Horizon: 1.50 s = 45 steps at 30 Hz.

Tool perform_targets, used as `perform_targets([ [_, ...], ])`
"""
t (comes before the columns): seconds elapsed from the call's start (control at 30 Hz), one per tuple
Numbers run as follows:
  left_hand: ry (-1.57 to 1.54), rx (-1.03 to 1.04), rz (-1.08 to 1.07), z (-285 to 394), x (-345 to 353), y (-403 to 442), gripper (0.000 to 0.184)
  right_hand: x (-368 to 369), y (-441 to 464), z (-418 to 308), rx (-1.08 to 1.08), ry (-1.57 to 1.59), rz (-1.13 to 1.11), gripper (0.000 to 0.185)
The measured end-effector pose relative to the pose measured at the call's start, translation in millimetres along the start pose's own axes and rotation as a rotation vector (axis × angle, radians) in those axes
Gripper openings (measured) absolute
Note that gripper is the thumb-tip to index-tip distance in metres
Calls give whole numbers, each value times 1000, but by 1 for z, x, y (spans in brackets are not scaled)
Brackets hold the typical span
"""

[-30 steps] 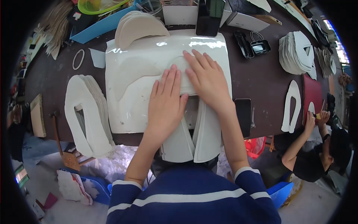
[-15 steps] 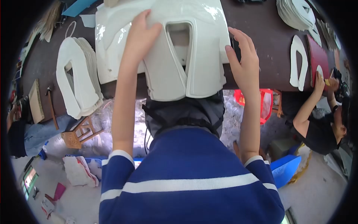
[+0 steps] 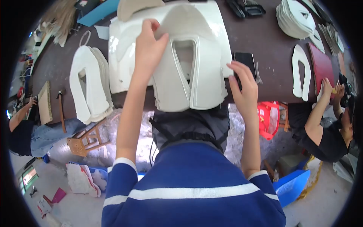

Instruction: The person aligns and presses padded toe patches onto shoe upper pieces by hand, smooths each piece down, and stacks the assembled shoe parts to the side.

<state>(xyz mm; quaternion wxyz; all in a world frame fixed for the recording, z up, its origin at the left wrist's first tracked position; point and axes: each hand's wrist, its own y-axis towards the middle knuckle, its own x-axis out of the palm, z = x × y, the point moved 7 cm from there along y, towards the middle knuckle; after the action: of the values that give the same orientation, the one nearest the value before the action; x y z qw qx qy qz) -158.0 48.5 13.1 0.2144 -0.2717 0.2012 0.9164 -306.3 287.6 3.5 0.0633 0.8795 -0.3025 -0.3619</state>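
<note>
A stack of white shoe-upper-like pieces (image 3: 208, 72), each U-shaped with a long opening, lies in front of me with its split end over the table's edge. Beneath it is a glossy white board (image 3: 123, 64). My left hand (image 3: 149, 49) is over the stack's left side, thumb and fingers apart; I cannot tell whether the fingertips touch it. Beside the right edge of the stack, my right hand (image 3: 244, 85) has its fingers spread and holds nothing. A black phone (image 3: 245, 59) lies just beyond it, partly covered by the fingers.
More stacked white pieces lie left (image 3: 85, 72) and far right (image 3: 293, 19). A hammer (image 3: 61, 109) and brown board (image 3: 45, 104) are at the left. A co-worker (image 3: 325, 132) on the right handles something by a red board (image 3: 321, 66). Another person (image 3: 26, 132) is left.
The view has tilted up, showing more of the table's far side. My right hand has drawn back toward me, uncovering more of the phone. My left hand's fingers are more bent.
</note>
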Motion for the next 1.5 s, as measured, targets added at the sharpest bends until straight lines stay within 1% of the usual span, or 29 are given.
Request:
perform_targets([
  [0.07,-70,-56,-19,5,-1,-3,43,0,1,-3,44,35,-10,26],
  [0.17,-167,31,-12,12,-2,-3,31,1,3,-4,52,76,-13,26],
  [0.27,-269,-178,-104,17,-14,-9,30,-3,4,-6,84,105,-2,25],
  [0.37,-436,-90,-2,44,-76,-20,29,-11,6,-2,39,89,55,24],
  [0.4,-324,-103,83,51,-109,-24,30,-14,7,-1,28,77,73,24],
  [0.43,-288,-22,177,51,-143,-24,32,-17,8,2,81,111,73,23],
  [0.47,-291,13,208,57,-173,-21,32,-19,9,2,120,108,63,22],
  [0.5,-231,-6,224,51,-200,-17,33,-20,9,5,124,110,53,22],
  [0.53,-165,-45,248,37,-225,-10,33,-19,10,9,130,110,48,21],
  [0.6,10,-98,193,-12,-264,8,34,-17,13,11,116,78,38,20],
  [0.67,257,-224,85,-124,-300,28,33,-14,15,11,102,52,25,19],
  [0.7,367,-166,124,-169,-307,33,34,-12,16,11,94,43,14,19],
  [0.73,475,-109,161,-197,-307,34,34,-11,16,10,87,32,4,19],
  [0.8,525,-264,141,-213,-295,30,35,-10,21,4,104,64,13,18],
  [0.83,761,-244,52,-223,-292,36,39,-9,23,0,114,79,17,18],
  [0.87,770,-174,137,-227,-298,38,39,-10,25,-3,109,72,16,18],
  [0.93,779,-34,309,-189,-287,40,38,-13,32,-7,93,51,11,18],
  [1.03,774,157,563,-108,-273,56,40,-11,47,-17,45,42,14,18],
  [1.07,770,221,652,-92,-270,57,41,-10,53,-21,31,47,13,18],
  [1.1,811,154,568,-113,-256,61,41,-9,60,-28,14,72,25,19],
  [1.17,873,17,388,-178,-214,62,43,-4,76,-47,-22,138,0,19],
  [1.2,866,-36,342,-186,-204,58,44,-1,87,-58,-42,165,-13,19],
  [1.27,841,-145,265,-193,-189,47,45,18,116,-91,-149,167,-87,19],
  [1.33,828,-157,268,-191,-186,46,46,62,146,-113,-250,203,-288,21],
  [1.4,849,-204,256,-191,-187,46,45,125,172,-118,-407,91,-434,26],
  [1.43,844,-173,288,-193,-187,44,45,160,183,-108,-385,-6,-487,30],
  [1.5,821,-195,287,-190,-188,44,43,222,201,-83,-329,-211,-591,40],
])
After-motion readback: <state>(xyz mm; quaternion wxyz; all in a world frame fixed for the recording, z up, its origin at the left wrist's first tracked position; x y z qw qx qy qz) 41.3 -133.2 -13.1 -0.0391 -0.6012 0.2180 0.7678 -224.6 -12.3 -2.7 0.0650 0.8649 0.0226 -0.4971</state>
